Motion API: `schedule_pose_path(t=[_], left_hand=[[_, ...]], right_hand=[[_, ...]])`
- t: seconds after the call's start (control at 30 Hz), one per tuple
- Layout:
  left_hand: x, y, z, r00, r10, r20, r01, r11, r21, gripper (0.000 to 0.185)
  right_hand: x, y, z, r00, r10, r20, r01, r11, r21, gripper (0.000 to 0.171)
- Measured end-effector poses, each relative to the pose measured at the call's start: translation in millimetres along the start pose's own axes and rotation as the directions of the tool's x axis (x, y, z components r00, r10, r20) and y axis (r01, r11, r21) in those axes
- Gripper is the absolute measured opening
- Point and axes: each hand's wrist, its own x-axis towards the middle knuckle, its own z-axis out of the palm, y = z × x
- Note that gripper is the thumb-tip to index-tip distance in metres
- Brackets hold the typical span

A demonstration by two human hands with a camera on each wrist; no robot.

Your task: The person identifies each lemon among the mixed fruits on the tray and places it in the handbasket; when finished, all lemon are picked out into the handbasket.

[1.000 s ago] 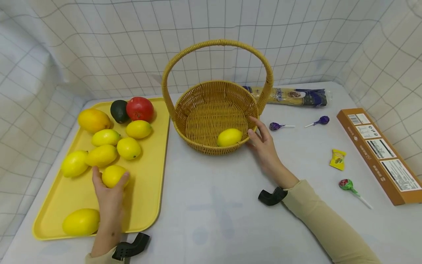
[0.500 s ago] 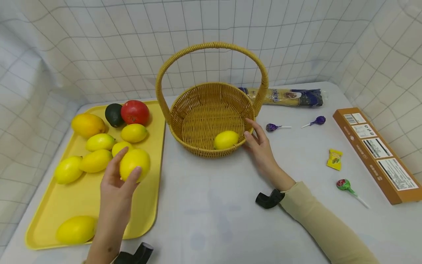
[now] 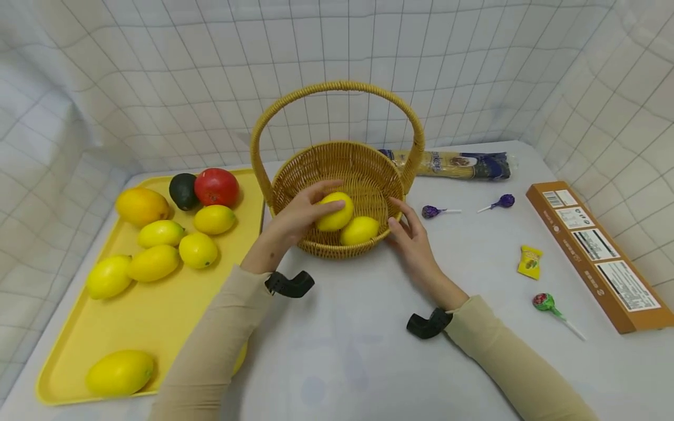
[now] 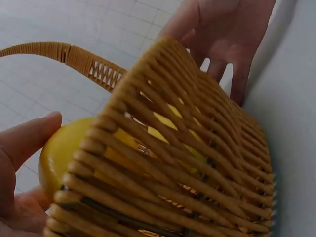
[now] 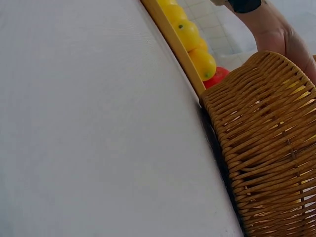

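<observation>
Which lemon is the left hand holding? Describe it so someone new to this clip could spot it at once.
Find the wicker basket with the tall arched handle at the table's middle. Two lemons are inside; the held lemon is the one nearer the yellow tray, gripped by the left hand. The other lemon lies untouched beside it.

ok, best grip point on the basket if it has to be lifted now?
Probably the top of the arched handle, taken from above. The wicker basket stands upright, the arch is clear of everything, and it spans the centre. The left hand holds a lemon inside; the right hand rests at the rim.
</observation>
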Motion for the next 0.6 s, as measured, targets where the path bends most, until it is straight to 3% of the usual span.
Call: schedule_pose_path(t=[0.13,0.27,0.37,0.6], left_hand=[[11.2,-2.0,-4.8,0.994,-0.070,0.089,0.064,0.996,0.068,0.050],[9.3,-1.3,-10.9,0.979,-0.082,0.188,0.041,0.976,0.216,0.051],[6.8,-1.9,-11.1,0.963,-0.097,0.251,0.009,0.944,0.331,0.055],[7.4,-6.0,1.1,0.938,-0.203,0.281,0.026,0.850,0.526,0.062]], right_hand=[[-1,1,-1,1.000,-0.007,0.000,0.007,1.000,-0.029,0.047],[-2,0,-1,1.000,-0.014,0.001,0.014,0.998,-0.060,0.045],[-2,0,-1,1.000,-0.020,-0.004,0.019,0.998,-0.065,0.045],[-3,0,0,1.000,-0.012,-0.002,0.012,0.997,-0.075,0.047]])
